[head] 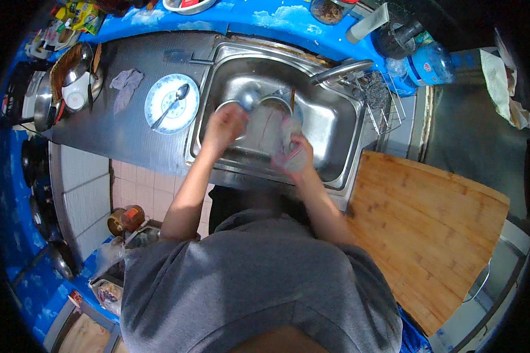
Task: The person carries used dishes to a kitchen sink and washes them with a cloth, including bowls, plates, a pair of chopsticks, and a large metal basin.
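Note:
Both hands are over a stainless-steel sink. My right hand holds a crumpled clear plastic bag with pinkish edges, blurred by motion. My left hand, also blurred, is above the sink's left part; its fingers look bent, and whether they grip anything cannot be told. Beneath and behind the hands lie round dishes, partly hidden, with a fork and a brown stick-like utensil. On the counter left of the sink, a metal spoon rests on a blue-and-white plate.
A grey cloth lies left of the plate, near stacked pans and bowls. The faucet reaches over the sink's back right, beside a wire rack. A wooden board adjoins the sink's right side. A large plastic bottle lies behind.

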### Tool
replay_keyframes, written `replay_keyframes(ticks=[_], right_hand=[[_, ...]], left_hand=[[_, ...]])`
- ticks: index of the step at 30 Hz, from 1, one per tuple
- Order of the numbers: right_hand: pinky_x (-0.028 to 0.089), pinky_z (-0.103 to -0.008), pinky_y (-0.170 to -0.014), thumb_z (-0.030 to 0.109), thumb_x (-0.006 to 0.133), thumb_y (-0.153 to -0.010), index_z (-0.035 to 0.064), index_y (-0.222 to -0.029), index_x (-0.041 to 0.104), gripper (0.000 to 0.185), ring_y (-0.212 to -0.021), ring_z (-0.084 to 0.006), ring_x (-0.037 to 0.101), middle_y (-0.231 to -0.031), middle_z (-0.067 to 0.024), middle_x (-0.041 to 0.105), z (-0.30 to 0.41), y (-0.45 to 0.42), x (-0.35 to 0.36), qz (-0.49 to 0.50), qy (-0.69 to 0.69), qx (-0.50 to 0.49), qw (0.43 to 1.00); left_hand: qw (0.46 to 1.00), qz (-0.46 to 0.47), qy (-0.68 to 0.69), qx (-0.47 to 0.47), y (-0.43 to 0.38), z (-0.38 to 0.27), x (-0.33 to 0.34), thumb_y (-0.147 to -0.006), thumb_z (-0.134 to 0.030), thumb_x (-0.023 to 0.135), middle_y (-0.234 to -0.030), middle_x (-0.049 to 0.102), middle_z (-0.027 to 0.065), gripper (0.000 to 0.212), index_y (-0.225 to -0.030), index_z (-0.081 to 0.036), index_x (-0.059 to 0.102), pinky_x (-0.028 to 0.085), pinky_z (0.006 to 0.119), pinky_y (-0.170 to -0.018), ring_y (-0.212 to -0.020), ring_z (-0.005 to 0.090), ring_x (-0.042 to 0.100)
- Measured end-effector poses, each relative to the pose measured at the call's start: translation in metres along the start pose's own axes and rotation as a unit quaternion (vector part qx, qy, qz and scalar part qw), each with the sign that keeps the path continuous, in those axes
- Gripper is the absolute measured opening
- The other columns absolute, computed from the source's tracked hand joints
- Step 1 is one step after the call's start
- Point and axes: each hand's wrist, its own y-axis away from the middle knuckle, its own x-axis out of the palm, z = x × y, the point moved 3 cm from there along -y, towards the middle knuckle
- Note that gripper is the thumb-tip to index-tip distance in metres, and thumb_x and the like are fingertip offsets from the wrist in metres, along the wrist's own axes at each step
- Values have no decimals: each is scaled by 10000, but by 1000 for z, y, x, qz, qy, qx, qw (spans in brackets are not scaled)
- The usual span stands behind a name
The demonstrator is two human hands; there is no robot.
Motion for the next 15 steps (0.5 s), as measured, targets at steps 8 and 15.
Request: replay_keyframes(ticks=[8,15], right_hand=[[381,-254,-683,114,552,-674,19,-1019,359,407,-795,-138,472,-888,-58,481,4,-33,28,-101,326,-159,926],[407,-258,-615,159,542,-689,1,-989,409,364,-729,-131,499,-839,-77,511,30,-31,25,-177,379,-130,899]], left_hand=[[962,93,-141,215,24,24,39,-758,-137,422,-535,442,7,171,-686,6,479,337,218,-438,-466,99,412],[885,337,241,-214,47,54,11,-803,-286,362,-456,272,-55,259,-666,-71,402,154,162,-330,-369,34,232]])
